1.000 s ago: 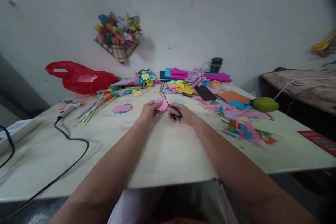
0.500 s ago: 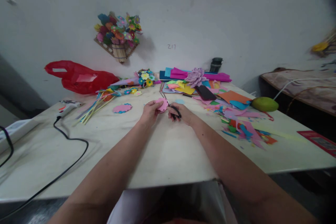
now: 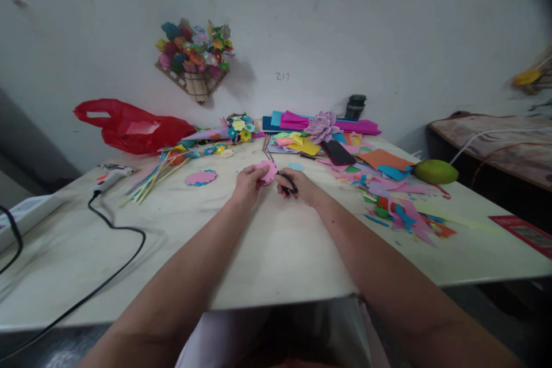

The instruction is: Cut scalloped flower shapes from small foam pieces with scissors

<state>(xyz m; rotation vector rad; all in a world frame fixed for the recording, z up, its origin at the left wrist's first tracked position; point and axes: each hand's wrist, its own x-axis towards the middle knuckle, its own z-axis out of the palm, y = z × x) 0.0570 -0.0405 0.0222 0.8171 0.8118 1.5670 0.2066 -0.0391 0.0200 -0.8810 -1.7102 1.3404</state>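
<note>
My left hand [image 3: 246, 182] pinches a small pink paper flower shape [image 3: 267, 171] above the middle of the pale table [image 3: 276, 253]. Right beside it, my right hand [image 3: 297, 185] is closed round the black handles of a pair of scissors [image 3: 288, 181]. The blades point away from me and reach the edge of the pink piece. Both hands hover close together just over the tabletop.
A pink and blue cut-out [image 3: 200, 177] and coloured sticks [image 3: 155, 175] lie to the left, near a glue gun [image 3: 112, 174] with its black cord [image 3: 116, 230]. Paper scraps [image 3: 397, 207], coloured sheets [image 3: 328, 132], a green fruit [image 3: 435, 171] and a red bag [image 3: 133, 126] lie around.
Almost nothing differs. My hands stay at the same spot, and the pink piece has only shifted very slightly between my fingers.
</note>
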